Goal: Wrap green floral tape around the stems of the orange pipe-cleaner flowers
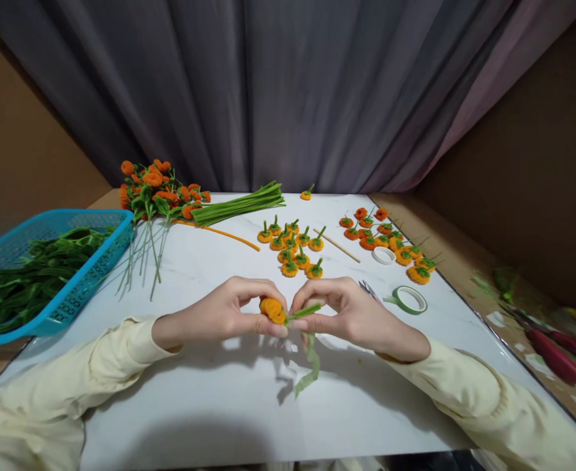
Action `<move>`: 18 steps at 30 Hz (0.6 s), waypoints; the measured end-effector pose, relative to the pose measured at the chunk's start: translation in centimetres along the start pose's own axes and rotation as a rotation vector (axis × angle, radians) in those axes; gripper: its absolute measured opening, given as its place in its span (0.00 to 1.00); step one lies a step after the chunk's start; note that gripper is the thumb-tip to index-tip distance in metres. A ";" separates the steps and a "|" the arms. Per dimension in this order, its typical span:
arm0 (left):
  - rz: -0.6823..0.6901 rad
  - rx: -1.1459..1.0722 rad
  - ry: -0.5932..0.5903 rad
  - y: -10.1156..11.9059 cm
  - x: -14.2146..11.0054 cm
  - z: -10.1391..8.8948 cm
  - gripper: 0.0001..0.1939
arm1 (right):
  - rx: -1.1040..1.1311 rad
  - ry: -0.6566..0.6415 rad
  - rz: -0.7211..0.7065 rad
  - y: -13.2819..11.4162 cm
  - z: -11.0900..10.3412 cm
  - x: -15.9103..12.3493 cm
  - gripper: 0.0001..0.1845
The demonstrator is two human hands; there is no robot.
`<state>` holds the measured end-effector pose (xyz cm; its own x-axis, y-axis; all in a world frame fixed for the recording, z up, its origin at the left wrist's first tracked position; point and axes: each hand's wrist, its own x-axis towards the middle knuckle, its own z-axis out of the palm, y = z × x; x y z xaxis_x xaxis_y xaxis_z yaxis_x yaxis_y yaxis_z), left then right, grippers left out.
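Note:
Between thumb and fingers, my left hand (241, 307) pinches an orange-yellow pipe-cleaner flower head (272, 310) that lies on its side. A short green stem (311, 311) points from it to the right. My right hand (339, 307) is closed at the base of this stem, gripping a strip of pale green floral tape (311, 371) whose loose end dangles below the fingers. Both hands are close together above the white tabletop. Just beyond them stands a cluster of similar yellow flower heads (290, 256) with green stubs pointing up.
On the left are a blue basket (84, 284) of green leaves, a bunch of orange flowers (153, 180) and green pipe-cleaner stems (241, 204). To the right lie orange flower heads (366, 242), a green tape roll (410, 300), a white ring (384, 255), scissors (370, 291) and red-handled pliers (559, 356).

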<state>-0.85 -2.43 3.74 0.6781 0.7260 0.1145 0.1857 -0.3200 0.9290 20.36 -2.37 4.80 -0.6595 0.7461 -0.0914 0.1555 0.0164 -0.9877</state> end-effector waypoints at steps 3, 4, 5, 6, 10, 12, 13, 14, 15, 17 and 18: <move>-0.116 -0.202 -0.030 -0.2 0.1 0.1 0.09 | 0.173 -0.078 0.097 0.2 -0.1 0.1 0.13; -0.133 -0.249 -0.034 -0.3 0.2 0.2 0.09 | 0.227 -0.096 0.118 0.3 -0.1 0.2 0.13; -0.144 -0.281 -0.033 -0.4 0.2 0.2 0.09 | 0.275 -0.106 0.133 0.4 -0.2 0.3 0.14; -0.148 -0.301 -0.031 -0.4 0.2 0.2 0.09 | 0.311 -0.111 0.140 0.5 -0.2 0.4 0.14; -0.135 -0.317 -0.017 -0.6 0.2 0.2 0.08 | 0.351 -0.091 0.144 0.6 -0.2 0.4 0.12; -0.112 -0.267 -0.013 -0.6 0.2 0.1 0.07 | 0.350 -0.085 0.150 0.6 -0.3 0.4 0.11; -0.092 -0.216 -0.007 -0.6 0.2 0.1 0.07 | 0.351 -0.083 0.157 0.7 -0.3 0.4 0.11; -0.063 -0.145 0.003 -0.6 0.2 0.1 0.07 | 0.350 -0.080 0.163 0.7 -0.4 0.4 0.11; -0.023 -0.057 0.019 -0.6 0.2 0.1 0.06 | 0.347 -0.074 0.169 0.7 -0.4 0.4 0.11; 0.098 0.138 0.057 -0.6 0.1 0.1 0.05 | 0.326 -0.055 0.181 0.8 -0.5 0.4 0.11; 0.178 0.230 0.070 -0.6 0.1 0.1 0.04 | 0.311 -0.044 0.190 0.8 -0.5 0.5 0.11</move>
<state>-0.84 -2.27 3.17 0.6652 0.6837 0.3001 0.2297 -0.5698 0.7891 20.59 -1.66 4.02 -0.6726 0.6867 -0.2758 0.0516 -0.3282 -0.9432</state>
